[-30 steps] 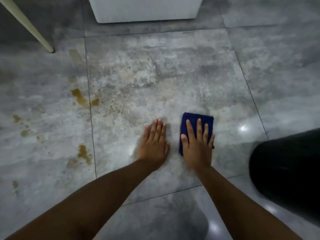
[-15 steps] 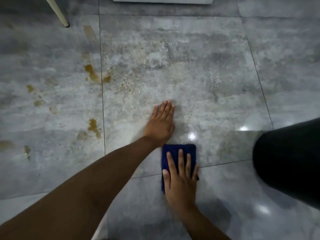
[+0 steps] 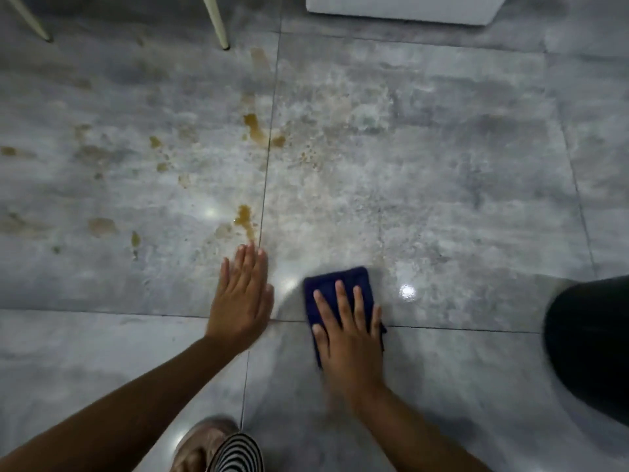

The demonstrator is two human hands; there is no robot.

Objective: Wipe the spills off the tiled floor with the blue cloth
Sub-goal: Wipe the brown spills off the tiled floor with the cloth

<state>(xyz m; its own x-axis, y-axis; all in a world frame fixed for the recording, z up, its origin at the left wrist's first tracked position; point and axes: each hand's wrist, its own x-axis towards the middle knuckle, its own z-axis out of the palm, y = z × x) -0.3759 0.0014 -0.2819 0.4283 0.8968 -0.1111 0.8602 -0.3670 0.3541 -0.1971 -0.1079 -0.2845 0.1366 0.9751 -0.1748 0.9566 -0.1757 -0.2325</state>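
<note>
Head view: nothing here reads clearly as a container. The dark rounded object at the 3 o'clock edge is blurred, so I can't tell what it is or whether anything is in it. The white unit at 12 o'clock shows only its base.

Your left hand is flat on the tiled floor, fingers straight and together, holding nothing. It sits by the vertical grout line. Your right hand presses the blue cloth down with straight, spread fingers, not curled round it. The cloth is at 3 o'clock from your left hand, close by but not touching, and it lies across the horizontal grout line.

Brown spills run from 12 to 9 o'clock of your left hand. The nearest blob is just past the fingertips.

Versus 0.5 s ago:
- The cloth and right hand were at 6 o'clock of the left hand; now they are beside it.
- The left hand has shifted over to the grout line, nearer the spills.
- Two pale legs now show at 11 o'clock; before there was one.
- Striped fabric has come into view at 6 o'clock.
</note>
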